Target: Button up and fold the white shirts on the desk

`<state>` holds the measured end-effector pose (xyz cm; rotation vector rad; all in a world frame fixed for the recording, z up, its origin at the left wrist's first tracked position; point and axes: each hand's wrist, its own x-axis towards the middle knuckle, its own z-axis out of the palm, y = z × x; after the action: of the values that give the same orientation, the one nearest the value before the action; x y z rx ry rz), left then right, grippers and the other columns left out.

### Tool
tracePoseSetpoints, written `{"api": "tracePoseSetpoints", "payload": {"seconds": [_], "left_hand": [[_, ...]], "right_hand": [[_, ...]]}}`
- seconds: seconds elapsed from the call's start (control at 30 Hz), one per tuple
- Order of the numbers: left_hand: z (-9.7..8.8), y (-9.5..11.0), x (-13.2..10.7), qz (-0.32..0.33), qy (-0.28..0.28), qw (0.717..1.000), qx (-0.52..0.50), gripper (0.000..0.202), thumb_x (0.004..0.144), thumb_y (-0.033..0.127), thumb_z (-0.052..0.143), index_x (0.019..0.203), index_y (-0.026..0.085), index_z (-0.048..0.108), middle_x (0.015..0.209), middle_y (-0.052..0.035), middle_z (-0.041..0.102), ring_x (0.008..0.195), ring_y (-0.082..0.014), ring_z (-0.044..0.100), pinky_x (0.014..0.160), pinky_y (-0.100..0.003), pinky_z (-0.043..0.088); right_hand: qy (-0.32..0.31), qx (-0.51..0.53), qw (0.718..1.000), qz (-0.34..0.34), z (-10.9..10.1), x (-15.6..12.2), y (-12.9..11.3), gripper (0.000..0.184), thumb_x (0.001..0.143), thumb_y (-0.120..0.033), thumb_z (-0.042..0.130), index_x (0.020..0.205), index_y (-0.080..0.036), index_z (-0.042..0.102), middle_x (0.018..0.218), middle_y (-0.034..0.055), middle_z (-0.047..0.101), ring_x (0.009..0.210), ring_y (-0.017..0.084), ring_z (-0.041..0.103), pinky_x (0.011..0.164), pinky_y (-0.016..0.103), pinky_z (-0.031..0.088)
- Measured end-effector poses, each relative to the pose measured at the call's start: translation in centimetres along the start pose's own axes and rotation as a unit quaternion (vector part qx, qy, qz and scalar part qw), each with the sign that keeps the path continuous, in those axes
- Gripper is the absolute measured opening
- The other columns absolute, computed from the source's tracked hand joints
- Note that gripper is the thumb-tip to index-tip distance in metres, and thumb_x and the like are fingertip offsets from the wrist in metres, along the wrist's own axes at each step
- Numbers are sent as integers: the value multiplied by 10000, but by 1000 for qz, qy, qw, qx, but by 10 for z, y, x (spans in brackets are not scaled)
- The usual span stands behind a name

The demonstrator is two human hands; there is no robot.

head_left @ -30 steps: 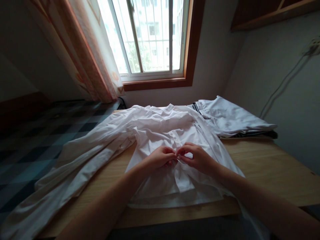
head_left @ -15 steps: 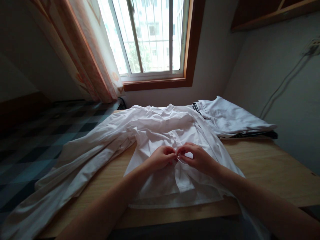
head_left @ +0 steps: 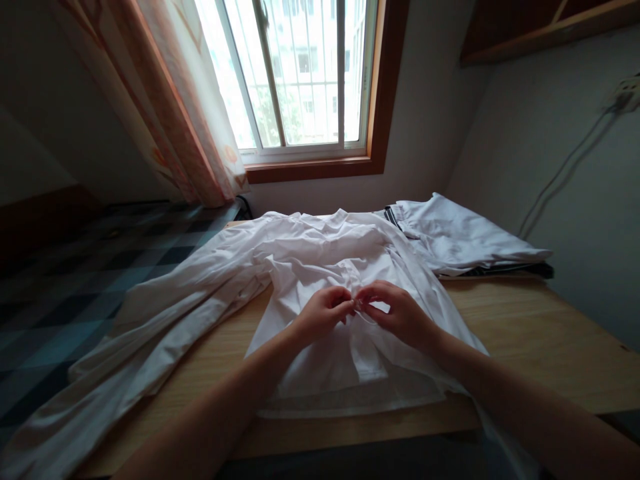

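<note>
White button-up shirt point(head_left: 310, 270) lies spread on a wooden table point(head_left: 525, 327), its front pinched by the left hand point(head_left: 325, 312) and right hand point(head_left: 395, 310), held close together. Farther back lies a folded white garment point(head_left: 465, 233); beyond, a patterned curtain point(head_left: 175, 107) hangs beside the window point(head_left: 307, 80).

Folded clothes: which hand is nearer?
Right. The right hand, at the white shirt, is left and in front of the folded clothes; the left hand, also there, is farther left.

A patterned curtain point(head_left: 185, 120) hangs at the left of a window point(head_left: 305, 80). Folded clothes point(head_left: 465, 233) lie on the wooden tabletop point(head_left: 545, 340), near a cable point(head_left: 561, 170) running down from a wall socket point(head_left: 629, 90).
</note>
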<state>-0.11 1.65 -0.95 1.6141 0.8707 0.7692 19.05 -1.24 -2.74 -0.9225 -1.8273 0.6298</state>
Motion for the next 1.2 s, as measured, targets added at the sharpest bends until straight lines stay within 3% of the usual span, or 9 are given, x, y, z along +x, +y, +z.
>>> {"api": "tracePoseSetpoints", "payload": {"seconds": [0.17,0.27,0.37,0.47,0.7,1.2], "left_hand": [[1,2,0,6,-7,1000,-3,227,755,380,652,709,166,596,590,27,561,536,-93,502,541,-220,396],[0,6,-3,36,11,994,100,200,802,345,599,700,174,580,608,23,562,559,-102,500,553,-229,379],[-1,11,-7,80,55,965,246,183,834,284,565,682,181,569,629,23,557,582,-106,476,566,-235,347],[1,15,-10,91,68,946,303,173,847,258,560,692,184,562,637,26,552,593,-111,475,568,-238,336],[4,15,-10,89,48,952,289,191,873,287,548,720,185,598,656,16,580,607,-120,495,574,-240,343],[0,11,-7,58,31,958,279,193,837,289,554,678,184,586,618,20,554,591,-121,476,566,-241,324]], "right_hand": [[-27,88,994,52,2,0,4,110,887,-289,655,972,-219,657,941,27,693,857,167,672,777,297,555],[-48,90,992,69,1,0,4,118,915,-311,614,983,-215,622,913,19,678,853,166,658,751,282,536],[-42,60,995,73,-2,1,1,145,951,-346,558,943,-208,600,857,13,650,793,157,620,661,250,486],[-41,25,997,64,-2,1,-2,214,961,-386,542,860,-203,586,797,6,617,741,152,581,627,247,445],[-43,-64,997,2,4,1,-5,215,982,-309,461,818,-211,559,792,15,603,743,163,549,729,289,437],[-72,49,994,60,8,3,8,295,968,-387,473,733,-214,513,686,-17,531,648,140,493,646,257,420]]}}
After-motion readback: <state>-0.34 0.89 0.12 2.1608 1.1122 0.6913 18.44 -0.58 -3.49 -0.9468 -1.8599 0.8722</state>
